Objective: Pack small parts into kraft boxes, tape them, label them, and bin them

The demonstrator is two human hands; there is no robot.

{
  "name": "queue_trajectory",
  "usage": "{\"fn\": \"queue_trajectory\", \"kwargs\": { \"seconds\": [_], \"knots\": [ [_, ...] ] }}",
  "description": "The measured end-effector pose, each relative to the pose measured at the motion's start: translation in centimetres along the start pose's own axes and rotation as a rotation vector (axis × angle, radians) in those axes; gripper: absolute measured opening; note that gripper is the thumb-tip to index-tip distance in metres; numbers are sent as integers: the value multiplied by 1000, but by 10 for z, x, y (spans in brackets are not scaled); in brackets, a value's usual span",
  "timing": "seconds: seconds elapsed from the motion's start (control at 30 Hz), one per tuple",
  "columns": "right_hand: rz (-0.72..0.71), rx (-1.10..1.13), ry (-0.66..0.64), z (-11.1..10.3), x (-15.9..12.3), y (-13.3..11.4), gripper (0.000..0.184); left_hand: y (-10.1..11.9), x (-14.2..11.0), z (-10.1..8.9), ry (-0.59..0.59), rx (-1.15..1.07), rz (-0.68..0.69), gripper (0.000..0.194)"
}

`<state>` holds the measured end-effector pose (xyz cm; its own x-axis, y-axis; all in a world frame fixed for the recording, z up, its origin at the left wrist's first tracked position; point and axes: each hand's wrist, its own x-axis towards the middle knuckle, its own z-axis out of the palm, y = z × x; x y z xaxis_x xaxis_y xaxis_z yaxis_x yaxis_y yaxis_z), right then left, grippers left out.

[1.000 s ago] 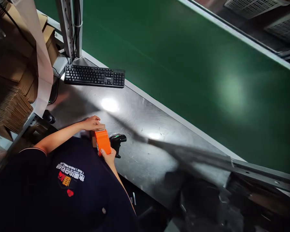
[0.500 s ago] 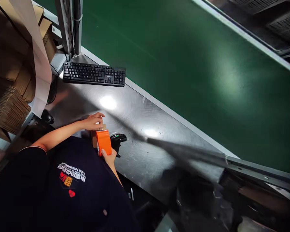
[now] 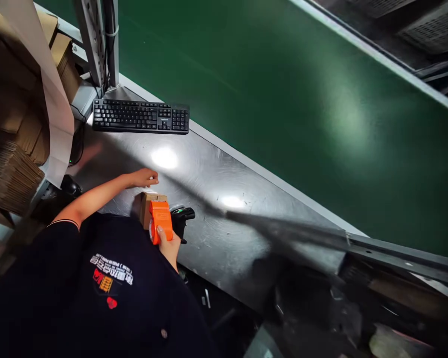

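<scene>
My right hand [image 3: 169, 244] grips an orange tape dispenser [image 3: 161, 219], its thumb lying across the near end. The dispenser is held over a small brown cardboard box [image 3: 145, 211], covering part of it; whether they touch is hard to tell. Beyond the box, my left hand [image 3: 145, 177] hovers apart from it, fingers curled in and nothing visible in them. Just right of the dispenser, a black barcode scanner [image 3: 182, 214] with a green light stands on the metal table [image 3: 209, 199].
A black keyboard [image 3: 142, 117] lies at the back of the table, beside a metal post [image 3: 97, 44]. A green conveyor belt [image 3: 265, 99] runs beyond the white edge. Stacked flat cardboard [image 3: 15, 174] and a hanging paper strip [image 3: 57, 119] are at left, near a black mouse [image 3: 71, 185].
My left hand has come off the box and dispenser, moving away from me, and its fingers have curled. More of the box top shows. The dispenser stays over the box in my right hand.
</scene>
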<state>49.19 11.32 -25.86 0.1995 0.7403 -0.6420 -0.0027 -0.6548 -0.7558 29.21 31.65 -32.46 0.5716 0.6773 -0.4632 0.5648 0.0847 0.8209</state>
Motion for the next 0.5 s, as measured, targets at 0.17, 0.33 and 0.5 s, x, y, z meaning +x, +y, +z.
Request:
{"fn": "queue_trajectory", "kwargs": {
  "seconds": [0.17,0.33,0.5],
  "knots": [
    [0,14,28,3,2,-4,51,-2,2,4,-127,-157,-191,24],
    [-20,-9,-5,4,4,-6,51,-2,2,15,-86,223,-148,24],
    [-7,-45,-10,1,6,-5,54,2,-4,35,-35,292,-286,29]
  ]
}}
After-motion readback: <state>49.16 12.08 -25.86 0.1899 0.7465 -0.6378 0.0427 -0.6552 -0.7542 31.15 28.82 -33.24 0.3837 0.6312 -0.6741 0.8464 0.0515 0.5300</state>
